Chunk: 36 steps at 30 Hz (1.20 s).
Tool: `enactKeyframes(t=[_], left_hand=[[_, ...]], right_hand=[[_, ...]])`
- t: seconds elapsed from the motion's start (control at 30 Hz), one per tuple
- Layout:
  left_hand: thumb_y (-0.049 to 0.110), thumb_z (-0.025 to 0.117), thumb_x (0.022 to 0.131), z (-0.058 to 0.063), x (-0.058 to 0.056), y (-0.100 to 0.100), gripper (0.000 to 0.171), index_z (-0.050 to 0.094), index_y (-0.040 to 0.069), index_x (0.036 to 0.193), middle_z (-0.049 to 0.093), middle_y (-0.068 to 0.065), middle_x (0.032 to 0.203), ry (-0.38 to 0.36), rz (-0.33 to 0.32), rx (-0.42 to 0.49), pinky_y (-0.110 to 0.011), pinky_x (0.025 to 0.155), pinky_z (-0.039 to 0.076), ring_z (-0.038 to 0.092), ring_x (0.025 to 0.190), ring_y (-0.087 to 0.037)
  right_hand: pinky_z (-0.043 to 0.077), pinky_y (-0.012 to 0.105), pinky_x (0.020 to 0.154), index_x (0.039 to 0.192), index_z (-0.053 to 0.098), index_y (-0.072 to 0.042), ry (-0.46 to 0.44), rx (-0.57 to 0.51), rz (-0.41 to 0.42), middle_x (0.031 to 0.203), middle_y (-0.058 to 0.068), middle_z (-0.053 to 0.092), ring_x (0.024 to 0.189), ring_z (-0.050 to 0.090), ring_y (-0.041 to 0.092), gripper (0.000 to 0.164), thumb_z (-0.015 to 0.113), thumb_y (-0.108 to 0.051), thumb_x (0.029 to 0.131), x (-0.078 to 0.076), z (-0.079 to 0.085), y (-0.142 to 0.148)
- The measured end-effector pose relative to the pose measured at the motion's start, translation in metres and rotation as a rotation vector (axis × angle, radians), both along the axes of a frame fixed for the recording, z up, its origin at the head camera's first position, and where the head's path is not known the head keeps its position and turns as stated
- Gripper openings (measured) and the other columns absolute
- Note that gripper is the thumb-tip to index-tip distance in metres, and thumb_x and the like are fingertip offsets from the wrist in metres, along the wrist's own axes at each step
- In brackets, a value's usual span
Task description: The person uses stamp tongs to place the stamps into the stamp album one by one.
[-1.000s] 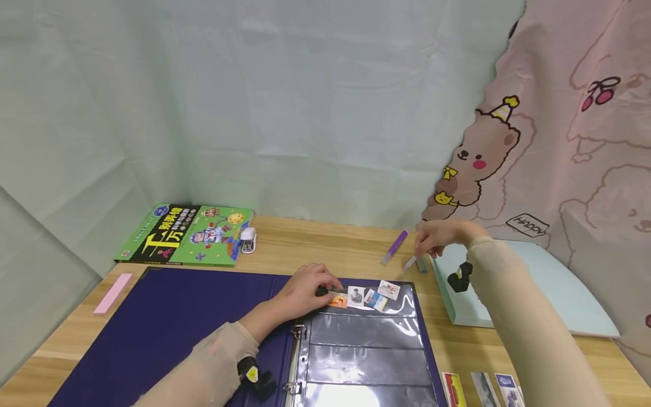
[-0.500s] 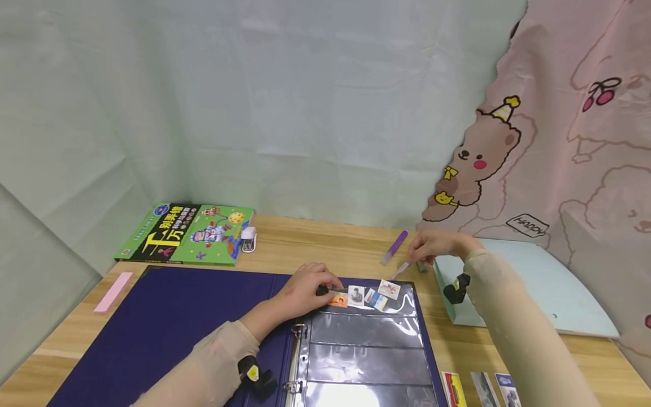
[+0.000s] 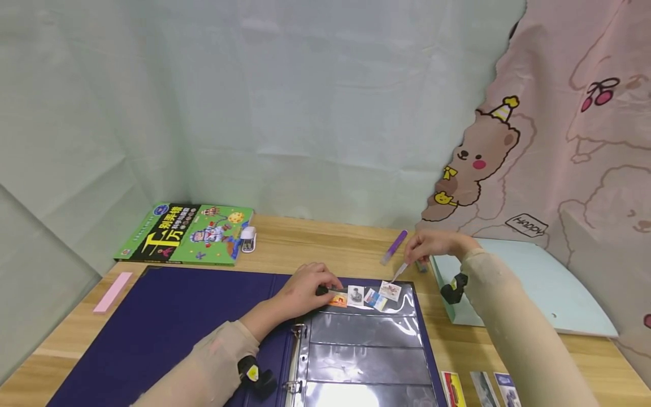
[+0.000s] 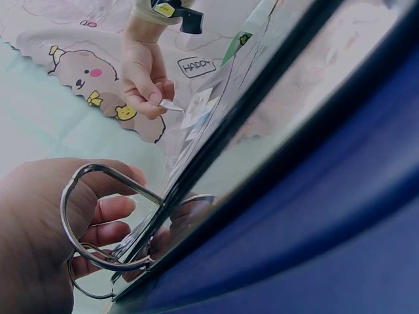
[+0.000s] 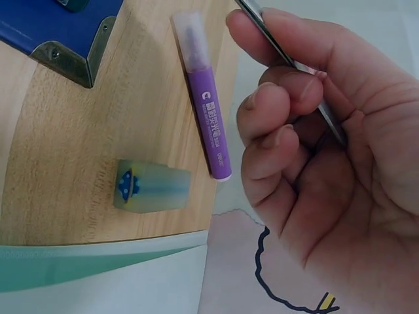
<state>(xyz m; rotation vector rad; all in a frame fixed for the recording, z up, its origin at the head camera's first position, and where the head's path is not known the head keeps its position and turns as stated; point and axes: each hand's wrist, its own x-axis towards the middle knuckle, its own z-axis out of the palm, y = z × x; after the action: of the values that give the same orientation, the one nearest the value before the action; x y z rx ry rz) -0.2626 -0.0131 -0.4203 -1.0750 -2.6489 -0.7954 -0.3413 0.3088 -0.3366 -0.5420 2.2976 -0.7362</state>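
Right hand [image 5: 334,144], fingers curled, pinching a slim, silver-coloured metal tool [image 5: 270,35]. Purple marker with translucent cap [image 5: 206,104], lying on the pale wood-grain bench [image 5: 72,150]. Translucent greenish block with blue motif [image 5: 154,186], near the marker. Dark-blue cover with metal-capped corner [image 5: 49,26]. Pale mint-green sheets [image 5: 131,281], at the lower left.

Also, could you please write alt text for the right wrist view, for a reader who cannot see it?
A right hand pinches a slim metal tool. Nearby, on a wooden table, lie a purple marker and a small pale-green block; the corner of a blue binder shows at the picture's upper left.
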Motion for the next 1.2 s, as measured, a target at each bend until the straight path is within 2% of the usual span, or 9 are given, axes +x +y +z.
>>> enactKeyframes(t=[0.17, 0.27, 0.37, 0.6, 0.8, 1.2], left_hand=[[0.02, 0.065, 0.079, 0.0, 0.0, 0.0, 0.016, 0.068, 0.027, 0.093, 0.054, 0.007, 0.081, 0.006, 0.0, -0.001, -0.028, 0.075, 0.034, 0.043, 0.076, -0.005], [0.02, 0.065, 0.079, 0.001, 0.0, 0.0, 0.016, 0.068, 0.026, 0.093, 0.055, 0.006, 0.081, 0.003, -0.002, 0.003, -0.028, 0.074, 0.034, 0.044, 0.076, -0.005], [0.02, 0.065, 0.079, 0.001, 0.0, 0.0, 0.016, 0.068, 0.026, 0.093, 0.054, 0.007, 0.081, -0.001, -0.002, 0.002, -0.028, 0.074, 0.034, 0.043, 0.076, -0.005], [0.02, 0.065, 0.079, 0.001, 0.0, 0.0, 0.015, 0.068, 0.027, 0.093, 0.054, 0.007, 0.081, -0.011, -0.001, 0.003, -0.029, 0.076, 0.034, 0.044, 0.076, -0.006], [0.02, 0.065, 0.079, 0.001, 0.0, 0.0, 0.016, 0.068, 0.026, 0.093, 0.054, 0.007, 0.081, -0.014, -0.004, 0.006, -0.029, 0.077, 0.034, 0.043, 0.076, -0.005], [0.02, 0.065, 0.079, 0.0, 0.0, 0.0, 0.016, 0.068, 0.026, 0.093, 0.055, 0.006, 0.082, -0.011, -0.003, 0.005, -0.03, 0.077, 0.034, 0.044, 0.077, -0.006]], right_hand=[[0.043, 0.023, 0.056, 0.087, 0.066, 0.003, -0.005, 0.001, 0.055, 0.063, -0.002, 0.057, 0.054, 0.047, 0.005, 0.019, 0.059, -0.014, 0.083, 0.0, 0.001, -0.004], [0.043, 0.024, 0.056, 0.085, 0.066, 0.0, -0.015, -0.01, 0.105, 0.063, -0.006, 0.056, 0.054, 0.047, 0.003, 0.018, 0.058, -0.015, 0.083, 0.0, 0.001, -0.005], [0.045, 0.024, 0.057, 0.084, 0.066, -0.002, -0.039, 0.004, 0.118, 0.061, -0.01, 0.055, 0.055, 0.048, 0.003, 0.018, 0.059, -0.018, 0.083, 0.001, 0.001, -0.007], [0.044, 0.025, 0.056, 0.09, 0.063, 0.007, -0.104, 0.073, -0.002, 0.059, -0.006, 0.055, 0.054, 0.048, 0.006, 0.024, 0.06, -0.016, 0.083, 0.002, -0.001, -0.014], [0.043, 0.023, 0.055, 0.091, 0.063, 0.006, -0.108, 0.066, -0.063, 0.061, -0.004, 0.055, 0.054, 0.05, 0.007, 0.025, 0.063, -0.016, 0.08, 0.0, -0.001, -0.011], [0.041, 0.023, 0.053, 0.094, 0.062, 0.01, -0.066, 0.052, -0.068, 0.059, -0.001, 0.056, 0.054, 0.047, 0.008, 0.031, 0.061, -0.019, 0.082, 0.001, 0.002, -0.003]])
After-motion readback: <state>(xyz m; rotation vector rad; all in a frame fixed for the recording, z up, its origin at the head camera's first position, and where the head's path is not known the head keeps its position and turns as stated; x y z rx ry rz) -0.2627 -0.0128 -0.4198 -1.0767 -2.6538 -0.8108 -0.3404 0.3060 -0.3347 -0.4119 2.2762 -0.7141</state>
